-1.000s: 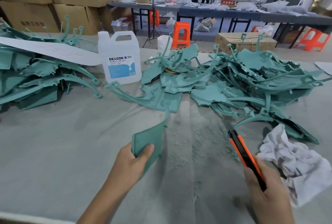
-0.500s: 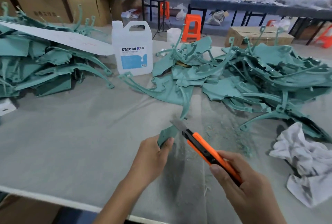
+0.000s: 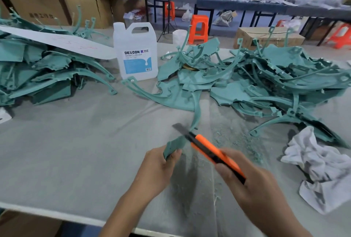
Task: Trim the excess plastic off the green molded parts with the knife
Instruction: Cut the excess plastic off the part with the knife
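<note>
Part in hand: one green molded part (image 3: 173,145). I hold it above the desk (image 3: 76,141), and its long curved arm runs away from me toward the middle heap (image 3: 190,81).
Left hand (image 3: 157,170): my fingers and thumb are curled round the flat near end of the part, gripping it.
Right hand (image 3: 252,185): closed round the handle of the orange utility knife (image 3: 212,151). The hand is blurred.
Blade (image 3: 180,128): extended and lying across the part just beyond my left fingertips. The blur hides whether the edge is actually biting.
Step in hand: by my reckoning, I am paring flash off this one piece.
Done, item 1: green shavings (image 3: 228,138) are scattered over the desk under and to the right of the knife. I take them as the leavings of several trimmed parts.
Done, item 2: the left stack (image 3: 38,73) lies flatter, with a white sheet (image 3: 57,43) on top. These are probably finished pieces, but I cannot confirm it.
Left to do: the large tangled right heap (image 3: 284,77) and the middle heap. I judge both to be waiting, though no flash is clear enough to check.
Progress: I estimate the job is partway through, with most of it ahead.
Sundries: a white DEXCON jug (image 3: 136,54) stands between the left stack and the middle heap. A crumpled white rag (image 3: 322,164) lies near my right hand.
</note>
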